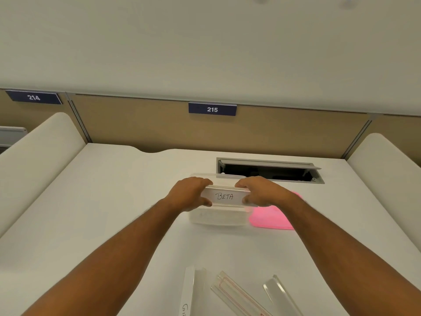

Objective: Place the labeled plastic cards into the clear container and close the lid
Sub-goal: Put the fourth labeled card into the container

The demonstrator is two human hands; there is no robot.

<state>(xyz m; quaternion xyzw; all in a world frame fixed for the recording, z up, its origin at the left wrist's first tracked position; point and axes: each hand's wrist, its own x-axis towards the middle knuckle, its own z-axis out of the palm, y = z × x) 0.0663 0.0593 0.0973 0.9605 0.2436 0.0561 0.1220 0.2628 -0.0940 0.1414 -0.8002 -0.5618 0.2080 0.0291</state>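
both hands, left hand [190, 193] and right hand [259, 192], grip pinched on the glossy rectangular beta card [224, 196] over the clear container [218, 216]; soft pink lid [271, 218] at 3 o'clock on the smooth white desk [114, 190]

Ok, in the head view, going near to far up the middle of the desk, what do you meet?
Loose plastic cards at the near edge → clear container → BETA card, held over the container by the left hand and right hand → open cable hatch → 215 sign on the partition.
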